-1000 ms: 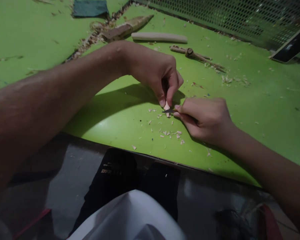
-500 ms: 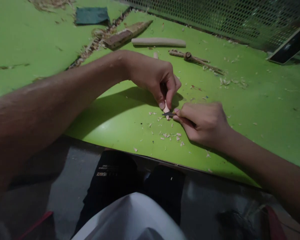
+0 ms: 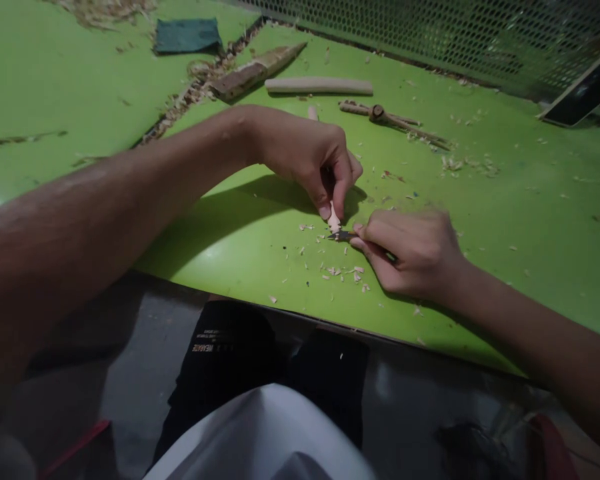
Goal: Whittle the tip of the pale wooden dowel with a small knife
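Between thumb and fingers, my left hand (image 3: pixel 327 163) pinches a small pale carved piece of wood (image 3: pixel 334 217) against the green tabletop (image 3: pixel 240 243). Notches show along the wood's lower part, and its upper end is hidden under the fingers. My right hand (image 3: pixel 413 250) is closed on a small carving knife (image 3: pixel 344 235). The knife's dark blade points left and lies at the lower end of the wood; whether it touches is hard to tell. Small wood shavings (image 3: pixel 336 271) are scattered just below the blade.
Behind my hands lie a smooth pale stick (image 3: pixel 319 85), a pointed piece with bark (image 3: pixel 257 72) and some thin twigs (image 3: pixel 393 121). A dark green cloth-like sheet (image 3: pixel 187 35) is at the back left. A perforated screen (image 3: pixel 430 47) borders the far side; the table's near edge is by my legs.
The knife in my right hand has moved slightly down toward the lower end of the wood. My left hand keeps its pinch in nearly the same place.
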### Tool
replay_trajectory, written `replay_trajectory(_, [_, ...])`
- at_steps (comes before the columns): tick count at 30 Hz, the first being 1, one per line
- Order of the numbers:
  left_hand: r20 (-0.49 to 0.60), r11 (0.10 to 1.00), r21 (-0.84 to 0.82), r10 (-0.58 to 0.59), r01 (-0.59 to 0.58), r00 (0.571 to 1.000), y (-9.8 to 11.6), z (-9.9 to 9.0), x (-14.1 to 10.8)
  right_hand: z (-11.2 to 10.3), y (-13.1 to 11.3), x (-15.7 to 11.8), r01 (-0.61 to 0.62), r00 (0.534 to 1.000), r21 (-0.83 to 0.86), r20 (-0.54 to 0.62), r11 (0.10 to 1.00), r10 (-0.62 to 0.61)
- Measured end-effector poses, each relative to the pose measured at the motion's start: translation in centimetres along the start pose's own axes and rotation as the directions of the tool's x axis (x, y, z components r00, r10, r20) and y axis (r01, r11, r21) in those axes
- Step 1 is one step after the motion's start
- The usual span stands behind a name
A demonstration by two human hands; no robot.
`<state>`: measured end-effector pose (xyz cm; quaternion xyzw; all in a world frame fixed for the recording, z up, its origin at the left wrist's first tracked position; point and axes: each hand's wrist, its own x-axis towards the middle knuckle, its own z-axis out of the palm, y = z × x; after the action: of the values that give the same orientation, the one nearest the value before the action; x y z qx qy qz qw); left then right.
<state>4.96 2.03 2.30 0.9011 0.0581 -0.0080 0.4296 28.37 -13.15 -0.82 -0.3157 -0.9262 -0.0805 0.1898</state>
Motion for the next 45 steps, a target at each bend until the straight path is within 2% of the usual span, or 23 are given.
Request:
replay_trajectory(6, [-0.027, 1.000, -0.027, -0.003, 0.002, 1.000, -0.09, 0.14, -0.03, -0.38, -0.43, -0.21, 0.039, 0.999, -0.003, -0.017, 0.999, -0.039])
replay_trajectory(11, [-0.003, 1.000, -0.015, 0.012, -0.012, 1.000, 0.21, 0.21, 0.05, 0.03, -0.21, -0.14, -0.010, 0.996, -0.011, -0.094, 1.000, 0.009])
replay_trajectory(14, [-0.005, 1.000, -0.014, 0.012, -0.012, 1.000, 0.38, 0.30, 0.00, 0.17, 0.14, 0.15, -0.046, 0.997, -0.001, -0.062, 0.999, 0.046])
replay_trajectory(17, [-0.040, 0.999, -0.010, 0.038, -0.038, 0.999, 0.48, 0.41, -0.04, 0.09, 0.27, 0.47, -0.078, 0.997, 0.000, 0.028, 0.997, 0.078])
replay_trajectory(20, [-0.069, 0.999, -0.009, 0.043, -0.044, 0.997, 0.56, 0.46, 0.00, 0.03, 0.18, 0.66, -0.090, 0.995, 0.002, 0.052, 0.996, 0.090])
replay_trajectory(27, [-0.050, 0.998, 0.041, 0.055, -0.053, 0.997, 0.49, 0.37, 0.21, 0.35, 0.03, 0.72, -0.092, 0.996, 0.036, 0.008, 0.995, 0.092])
replay_trajectory(39, [-0.043, 1.000, 0.015, 0.015, -0.015, 0.999, 0.45, 0.46, 0.11, 0.46, 0.33, 0.02, -0.056, 0.998, 0.081, -0.017, 0.995, 0.057])
replay_trajectory(45, [0.012, 0.998, -0.040, 0.049, -0.049, 0.999, 0.59, 0.57, 0.03, 0.14, 0.10, -0.21, -0.044, 0.999, 0.075, 0.031, 0.996, 0.042])
